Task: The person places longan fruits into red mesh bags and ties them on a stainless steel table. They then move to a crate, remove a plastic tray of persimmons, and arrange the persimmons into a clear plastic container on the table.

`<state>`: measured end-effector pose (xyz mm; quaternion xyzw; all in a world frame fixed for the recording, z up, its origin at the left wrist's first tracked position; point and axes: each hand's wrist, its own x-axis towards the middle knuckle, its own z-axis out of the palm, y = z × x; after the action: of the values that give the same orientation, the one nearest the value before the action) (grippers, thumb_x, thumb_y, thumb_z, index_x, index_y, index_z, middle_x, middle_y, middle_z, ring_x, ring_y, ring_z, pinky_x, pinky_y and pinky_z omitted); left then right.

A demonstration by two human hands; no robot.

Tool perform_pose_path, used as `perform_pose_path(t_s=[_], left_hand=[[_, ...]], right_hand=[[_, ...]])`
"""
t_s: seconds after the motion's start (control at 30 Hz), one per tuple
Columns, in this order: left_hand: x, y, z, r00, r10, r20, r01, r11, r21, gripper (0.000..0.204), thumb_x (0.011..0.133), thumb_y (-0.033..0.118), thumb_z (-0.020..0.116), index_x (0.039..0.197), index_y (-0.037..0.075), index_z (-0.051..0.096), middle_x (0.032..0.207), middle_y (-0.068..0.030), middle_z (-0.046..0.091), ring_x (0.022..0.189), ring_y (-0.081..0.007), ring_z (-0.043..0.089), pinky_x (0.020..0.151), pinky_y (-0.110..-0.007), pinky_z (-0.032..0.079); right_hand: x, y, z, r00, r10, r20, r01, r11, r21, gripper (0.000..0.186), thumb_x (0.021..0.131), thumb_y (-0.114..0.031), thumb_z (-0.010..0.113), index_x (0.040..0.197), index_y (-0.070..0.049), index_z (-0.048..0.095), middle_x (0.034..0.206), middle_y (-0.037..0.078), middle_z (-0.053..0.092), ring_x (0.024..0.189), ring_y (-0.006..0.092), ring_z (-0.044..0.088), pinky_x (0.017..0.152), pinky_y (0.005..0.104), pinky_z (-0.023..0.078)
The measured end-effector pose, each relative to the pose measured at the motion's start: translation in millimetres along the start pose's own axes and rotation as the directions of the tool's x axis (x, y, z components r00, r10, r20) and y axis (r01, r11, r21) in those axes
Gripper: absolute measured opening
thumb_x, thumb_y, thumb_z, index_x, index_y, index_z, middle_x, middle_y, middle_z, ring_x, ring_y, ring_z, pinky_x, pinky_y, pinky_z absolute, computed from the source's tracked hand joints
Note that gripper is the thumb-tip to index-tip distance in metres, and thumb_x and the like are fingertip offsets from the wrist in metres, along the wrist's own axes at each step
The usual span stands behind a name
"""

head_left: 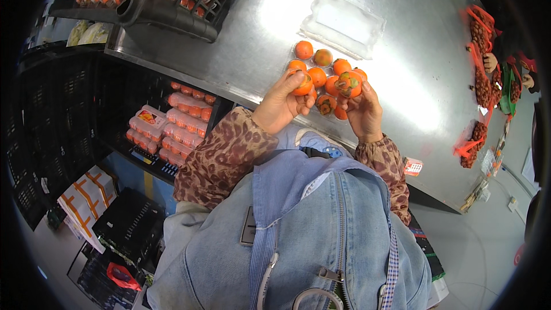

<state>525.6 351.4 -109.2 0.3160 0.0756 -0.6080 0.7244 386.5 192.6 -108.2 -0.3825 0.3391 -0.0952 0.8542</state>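
Note:
Pinched between the thumb and fingers of my left hand (281,103) is an orange persimmon (302,85). My right hand (364,112) grips another persimmon (348,84), its leafy stem end facing up. Both are held over a cluster of several persimmons (317,77) on the steel table, sitting in what looks like a clear plastic tray, mostly hidden by the fruit and my hands. Beyond the cluster lies a clear plastic tray or lid (343,23) with nothing in it.
A black crate (172,20) of packed persimmons stands at the table's far left. Below the table edge, another black crate holds stacked clear packs (186,117). Red net bags of brown nuts or chestnuts (479,86) hang along the right, near another person's hand (490,63).

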Motion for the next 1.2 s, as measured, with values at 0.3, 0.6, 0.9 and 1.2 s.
perform_pose_path(t_s=[0.3, 0.6, 0.9, 1.2], left_hand=[[0, -6, 2, 0.977, 0.214, -0.012, -0.189, 0.887, 0.421, 0.052, 0.088, 0.006, 0.065, 0.132, 0.009, 0.038, 0.107, -0.0055, 0.051, 0.075, -0.0069, 0.052, 0.057, -0.019, 0.044], [0, -5, -4, 0.987, 0.162, 0.004, -0.151, 0.914, 0.375, 0.06, 0.092, 0.001, 0.057, 0.144, 0.009, 0.029, 0.111, -0.0098, 0.051, 0.072, -0.0073, 0.052, 0.056, -0.019, 0.045], [0, -6, -17, 0.962, 0.273, -0.024, -0.242, 0.886, 0.395, 0.051, 0.09, 0.0, 0.061, 0.135, 0.005, 0.038, 0.11, -0.01, 0.054, 0.073, -0.0093, 0.054, 0.063, -0.021, 0.05], [-32, 84, -150, 0.255, 0.952, -0.168, -0.075, 0.192, 0.978, 0.054, 0.071, 0.003, 0.079, 0.118, 0.005, 0.052, 0.119, -0.0134, 0.053, 0.101, -0.0236, 0.058, 0.083, -0.031, 0.05]], right_hand=[[0, 2, 2, 1.0, 0.006, 0.002, -0.006, 1.0, -0.022, 0.049, 0.09, -0.043, 0.053, 0.119, -0.004, 0.053, 0.102, 0.007, 0.061, 0.073, 0.0123, 0.05, 0.067, 0.026, 0.044], [0, 3, 4, 1.0, 0.017, -0.003, -0.017, 0.999, -0.04, 0.049, 0.089, -0.043, 0.054, 0.119, -0.005, 0.054, 0.102, 0.006, 0.062, 0.073, 0.0122, 0.05, 0.067, 0.0253, 0.043], [2, 7, 1, 1.0, 0.011, 0.02, -0.01, 1.0, -0.02, 0.047, 0.091, -0.041, 0.052, 0.12, -0.004, 0.053, 0.103, 0.008, 0.062, 0.073, 0.0125, 0.051, 0.066, 0.0253, 0.043], [4, 15, -6, 1.0, -0.013, 0.015, 0.013, 0.999, 0.051, 0.044, 0.096, -0.039, 0.047, 0.118, -0.002, 0.054, 0.106, 0.009, 0.062, 0.085, 0.0139, 0.054, 0.067, 0.0265, 0.042]])
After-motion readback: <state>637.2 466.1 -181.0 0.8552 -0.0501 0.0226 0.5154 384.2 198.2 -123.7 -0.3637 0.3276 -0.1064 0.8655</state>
